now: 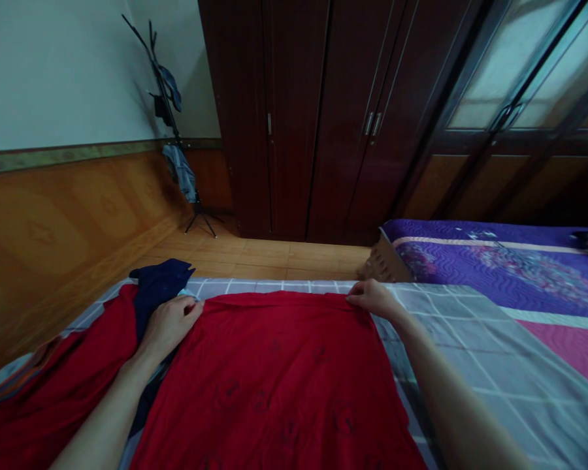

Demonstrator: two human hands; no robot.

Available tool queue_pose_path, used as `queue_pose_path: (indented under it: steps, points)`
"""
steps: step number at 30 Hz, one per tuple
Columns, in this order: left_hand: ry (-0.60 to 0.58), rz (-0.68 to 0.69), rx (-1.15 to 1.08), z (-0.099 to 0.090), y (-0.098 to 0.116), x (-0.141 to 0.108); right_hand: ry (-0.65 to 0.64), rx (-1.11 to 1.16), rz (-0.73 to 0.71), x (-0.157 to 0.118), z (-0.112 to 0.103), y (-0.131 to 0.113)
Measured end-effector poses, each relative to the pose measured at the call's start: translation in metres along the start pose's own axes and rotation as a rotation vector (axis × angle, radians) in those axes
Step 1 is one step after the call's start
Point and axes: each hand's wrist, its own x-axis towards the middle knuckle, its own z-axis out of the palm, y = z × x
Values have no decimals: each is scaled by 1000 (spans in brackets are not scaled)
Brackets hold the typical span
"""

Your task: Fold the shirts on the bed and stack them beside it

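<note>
1. Head cam, far left: a red pile (93,365) of cloth on the bed, partly behind my left forearm, some striped fabric at its outer edge.
2. Navy cloth (161,284) sits next to that, right by my left wrist. Can't tell if I'm touching it.
3. Back in the corner there's a black rack (163,81) with a cap and some blue denim-looking stuff hung on it.
4. My left hand (174,320) has thumb and fingers pinched on the red cloth's far left corner.
5. Red cloth (279,365) itself is spread pretty flat right in front of me, few wrinkles, dark printed marks, far edge straight between my hands. Dark wardrobe (294,130) behind, doors shut.
6. My right hand (375,299) is pinching the far right corner, fingertips together.
7. Further right, it's bare grey checked sheet (470,352), then a purple bedcover (441,261) past that.
</note>
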Motion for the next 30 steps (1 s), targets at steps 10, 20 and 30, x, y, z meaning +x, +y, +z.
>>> queue_pose_path:
  steps: [10,20,30]
  points:
    - [170,-119,-118,-2,2,1,125,99,181,10,-11,26]
    - [137,-297,-241,29,-7,63,4,297,83,0,-19,19]
    - [-98,-219,-541,26,-10,56,-265,520,-22,-24,-43,8]
